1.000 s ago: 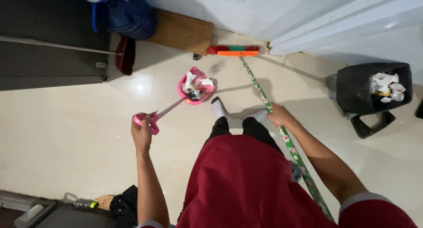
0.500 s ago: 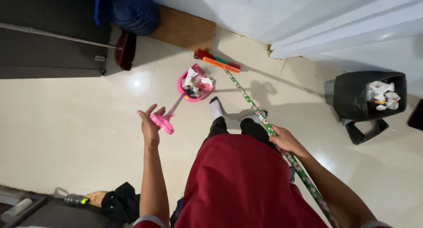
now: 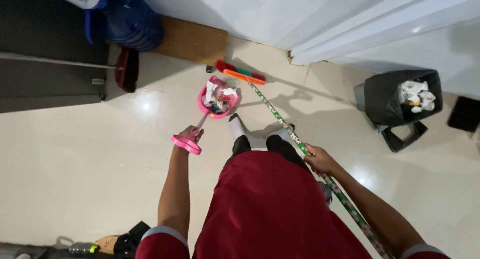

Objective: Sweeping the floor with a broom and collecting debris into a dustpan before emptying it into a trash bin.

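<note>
Slanting broom (image 3: 295, 139) — bristles toward wall (image 3: 240, 9)

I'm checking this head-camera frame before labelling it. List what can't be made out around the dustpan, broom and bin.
- Pink plastic long-handled dustpan: its litter is too small to identify in the head view.
- Green flower-patterned broom stick: its lower end is cut off by the bottom edge.
- Left hand: its grip is partly hidden by the pink handle end.
- Black plastic waste bin: crumpled white waste hides its depth.
- Feet: red garment covers the legs.

Pink dustpan (image 3: 218, 100) full; green broom (image 3: 280, 120) slanted
</note>
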